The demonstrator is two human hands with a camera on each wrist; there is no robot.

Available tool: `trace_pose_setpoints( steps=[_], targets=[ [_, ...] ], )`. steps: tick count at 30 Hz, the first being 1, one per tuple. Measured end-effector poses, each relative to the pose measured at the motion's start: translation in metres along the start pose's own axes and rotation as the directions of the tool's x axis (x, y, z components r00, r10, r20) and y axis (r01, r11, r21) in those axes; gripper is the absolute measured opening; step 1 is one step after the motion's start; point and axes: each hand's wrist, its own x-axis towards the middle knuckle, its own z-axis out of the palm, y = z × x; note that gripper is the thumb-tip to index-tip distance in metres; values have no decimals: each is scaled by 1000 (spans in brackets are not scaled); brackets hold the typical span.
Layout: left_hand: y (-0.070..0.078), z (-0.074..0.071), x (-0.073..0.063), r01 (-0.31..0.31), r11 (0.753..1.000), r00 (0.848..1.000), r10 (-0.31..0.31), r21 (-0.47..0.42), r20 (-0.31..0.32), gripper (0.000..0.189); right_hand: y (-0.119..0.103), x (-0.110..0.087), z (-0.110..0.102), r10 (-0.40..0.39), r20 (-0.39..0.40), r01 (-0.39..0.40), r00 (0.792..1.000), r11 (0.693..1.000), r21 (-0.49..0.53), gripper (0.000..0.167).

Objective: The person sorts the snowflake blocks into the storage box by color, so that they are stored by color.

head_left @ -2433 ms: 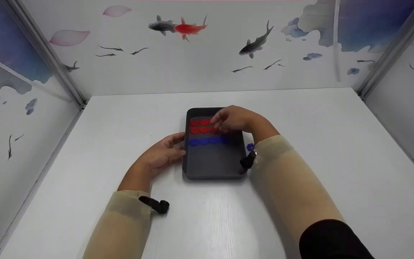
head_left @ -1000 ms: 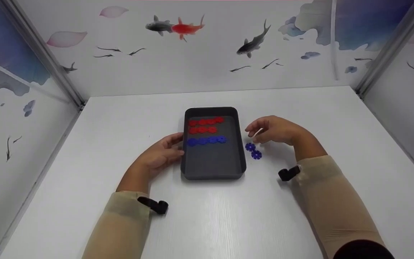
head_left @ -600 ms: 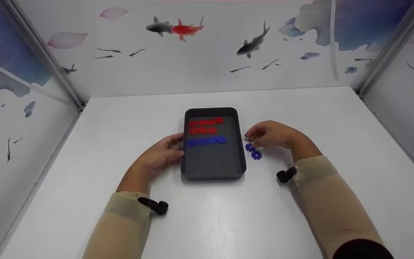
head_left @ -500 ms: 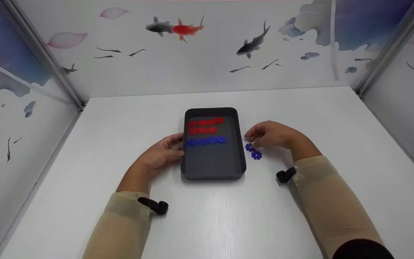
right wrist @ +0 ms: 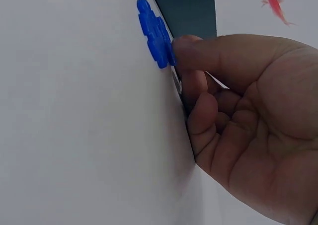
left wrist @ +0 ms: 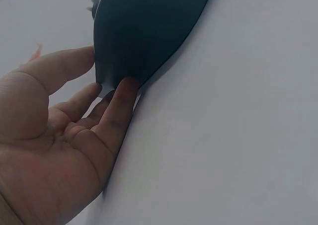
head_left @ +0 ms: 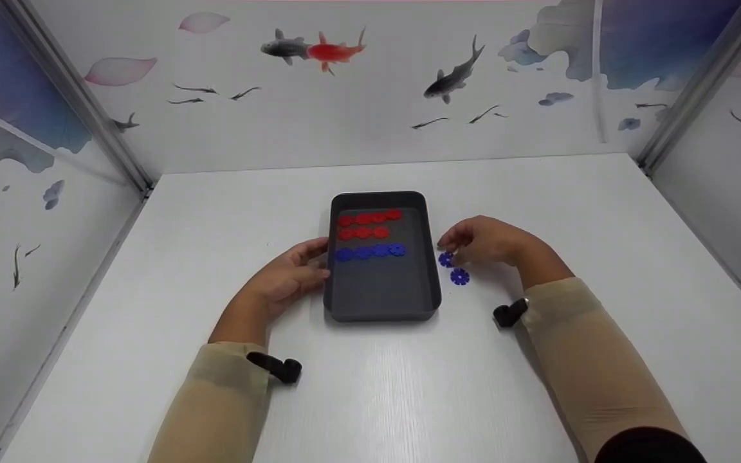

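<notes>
My left hand [head_left: 287,276] rests against the left wall of a dark grey rectangular tray [head_left: 383,292]; in the left wrist view its fingertips touch the wall of the tray [left wrist: 144,31]. Right of the tray, my right hand [head_left: 489,241] pinches the edge of a blue snowflake disc [head_left: 445,259] low over the table. Its thumb covers part of this disc. A second blue snowflake disc [head_left: 460,276] lies flat just in front. The right wrist view shows the blue discs [right wrist: 153,34] overlapping at the thumb tip.
Inside the tray, two rows of red snowflake discs [head_left: 363,219] lie toward the far end, with a row of blue discs [head_left: 370,251] nearer. A printed wall [head_left: 377,109] closes off the white table [head_left: 357,399] at the back, with panels on both sides.
My right hand has come out of the tray to the blue discs on its right. Lately the held disc has shifted slightly away from the other one. My left hand stays put.
</notes>
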Motion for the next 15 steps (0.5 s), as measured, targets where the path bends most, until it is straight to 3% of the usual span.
trace_pose_setpoints(
  steps=[8, 15],
  targets=[
    [0, -2, 2, -7, 1000, 1000, 7, -2, 15, 79, -5, -1, 2, -17, 3, 17, 1000, 996, -92, 34],
    [-2, -2, 2, -19, 1000, 999, 20, -14, 33, 80, -7, -1, 4, -2, -4, 1, 1000, 992, -129, 24]
  ],
)
